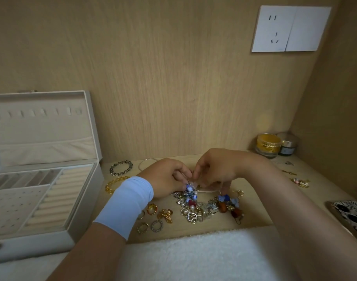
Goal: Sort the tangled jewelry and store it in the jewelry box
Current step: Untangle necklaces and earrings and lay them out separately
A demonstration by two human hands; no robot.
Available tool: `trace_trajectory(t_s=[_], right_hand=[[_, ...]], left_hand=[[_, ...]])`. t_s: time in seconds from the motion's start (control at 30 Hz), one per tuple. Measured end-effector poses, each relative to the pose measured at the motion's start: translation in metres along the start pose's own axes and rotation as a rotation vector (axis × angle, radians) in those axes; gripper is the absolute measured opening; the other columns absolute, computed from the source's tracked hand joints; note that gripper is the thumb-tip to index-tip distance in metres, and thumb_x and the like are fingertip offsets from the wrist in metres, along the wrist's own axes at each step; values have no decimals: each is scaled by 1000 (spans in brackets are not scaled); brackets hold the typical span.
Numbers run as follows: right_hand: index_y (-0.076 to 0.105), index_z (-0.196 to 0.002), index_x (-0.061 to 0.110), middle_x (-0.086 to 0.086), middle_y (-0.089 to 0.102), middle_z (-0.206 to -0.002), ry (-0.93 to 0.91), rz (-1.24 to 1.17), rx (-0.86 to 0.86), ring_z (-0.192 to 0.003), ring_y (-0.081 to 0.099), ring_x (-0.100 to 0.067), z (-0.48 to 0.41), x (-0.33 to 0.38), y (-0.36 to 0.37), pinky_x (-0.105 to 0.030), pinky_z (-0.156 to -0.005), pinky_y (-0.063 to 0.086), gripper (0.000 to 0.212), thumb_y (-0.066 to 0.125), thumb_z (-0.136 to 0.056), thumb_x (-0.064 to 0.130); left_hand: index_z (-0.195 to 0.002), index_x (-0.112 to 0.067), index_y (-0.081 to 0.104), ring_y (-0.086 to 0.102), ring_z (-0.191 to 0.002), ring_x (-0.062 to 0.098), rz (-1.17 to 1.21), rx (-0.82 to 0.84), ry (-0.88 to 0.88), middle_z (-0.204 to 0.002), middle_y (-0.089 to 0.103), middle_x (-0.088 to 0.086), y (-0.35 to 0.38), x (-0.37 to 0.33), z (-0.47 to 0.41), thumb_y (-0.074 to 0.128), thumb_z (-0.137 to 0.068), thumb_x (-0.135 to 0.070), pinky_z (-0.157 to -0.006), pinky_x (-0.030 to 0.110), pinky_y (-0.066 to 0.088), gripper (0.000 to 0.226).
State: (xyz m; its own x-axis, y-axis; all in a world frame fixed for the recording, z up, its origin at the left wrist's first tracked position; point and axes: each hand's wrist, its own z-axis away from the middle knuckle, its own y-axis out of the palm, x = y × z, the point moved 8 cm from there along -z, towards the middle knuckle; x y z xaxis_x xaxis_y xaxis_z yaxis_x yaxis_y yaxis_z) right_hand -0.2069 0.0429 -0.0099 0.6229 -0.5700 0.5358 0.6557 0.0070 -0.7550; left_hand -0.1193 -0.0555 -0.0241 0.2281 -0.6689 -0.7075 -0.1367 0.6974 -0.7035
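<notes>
A tangled heap of jewelry (206, 205) with blue, red and brown beads and gold charms lies mid-table. My left hand (167, 177), with a pale blue band on its wrist, and my right hand (214, 169) meet just above the heap's far edge. Both pinch a strand with blue beads (188, 188) that hangs from the fingertips into the heap. The open cream jewelry box (80, 224) stands at the left, lid up. It holds ring rolls, small compartments and a perforated earring panel.
A dark bead bracelet (121, 168), a yellow bead bracelet (114, 183) and a thin bangle (147, 161) lie beyond my left hand. Several rings (155, 218) sit near the front. Two cosmetic jars (275, 146) stand back right; small pieces (300, 182) and a patterned phone (350, 216) lie at the right. White towel (194, 254) in front.
</notes>
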Motion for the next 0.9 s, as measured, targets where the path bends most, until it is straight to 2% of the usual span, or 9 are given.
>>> trace_trajectory(t_s=[0.07,0.17,0.23,0.37,0.5,0.6,0.67,0.77,0.9], right_hand=[[76,-107,19,-11,71,-96,-25,0,-12,-76,72,-26,-2,2,2,-32,-55,60,21,76,-87,12],[78,-104,21,9,68,-68,-63,53,-23,-65,65,-11,-5,6,7,-28,-53,58,18,78,-86,20],[79,-101,21,15,64,-59,-82,56,-39,-61,63,-8,-5,7,7,-28,-57,59,16,79,-85,23],[79,-100,24,7,66,-65,-102,0,-69,-63,62,-10,-3,8,-2,-27,-58,58,12,74,-89,25],[77,-95,24,6,69,-68,-97,-85,-90,-64,65,-11,2,7,-11,-37,-65,61,11,67,-92,22],[73,-101,14,-12,76,-95,-78,-140,-57,-75,70,-21,5,6,-9,-36,-62,59,16,63,-93,25],[69,-106,10,-17,75,-101,-65,-194,-27,-79,72,-26,6,5,-7,-35,-59,57,19,60,-94,22],[67,-109,11,-14,74,-92,-70,-217,2,-75,69,-25,4,4,-2,-33,-53,56,16,58,-97,17],[72,-105,15,-12,67,-78,-84,-132,-49,-68,64,-20,-2,2,-3,-33,-53,59,16,66,-91,10]], left_hand=[[-92,-34,65,66,-80,0,31,-9,2,-86,74,-11,-1,1,0,75,-83,-8,-96,34,52,30],[-97,-27,64,67,-76,3,114,-16,25,-84,75,-9,-2,-1,0,74,-84,-4,-90,34,56,28],[-96,-23,64,70,-78,8,154,-29,42,-83,75,-8,-5,-3,1,73,-84,-1,-88,34,57,27],[-96,-23,64,72,-91,22,169,-49,53,-92,74,-3,-12,-4,3,73,-85,-1,-88,35,58,26],[-101,-18,63,70,-80,18,267,-5,38,-95,73,2,-11,-2,5,66,-88,6,-78,36,61,27],[-103,-19,62,65,-71,20,310,0,19,-96,71,4,-11,-1,4,62,-90,7,-69,34,57,29],[-103,-20,62,60,-68,22,327,-4,1,-93,71,1,-11,0,4,60,-91,7,-65,33,52,30],[-105,-20,63,61,-73,27,335,10,-18,-94,74,3,-9,3,3,59,-93,3,-73,40,52,26],[-106,-18,63,65,-80,25,345,11,-33,-95,74,6,-7,4,2,61,-93,1,-85,42,56,24]])
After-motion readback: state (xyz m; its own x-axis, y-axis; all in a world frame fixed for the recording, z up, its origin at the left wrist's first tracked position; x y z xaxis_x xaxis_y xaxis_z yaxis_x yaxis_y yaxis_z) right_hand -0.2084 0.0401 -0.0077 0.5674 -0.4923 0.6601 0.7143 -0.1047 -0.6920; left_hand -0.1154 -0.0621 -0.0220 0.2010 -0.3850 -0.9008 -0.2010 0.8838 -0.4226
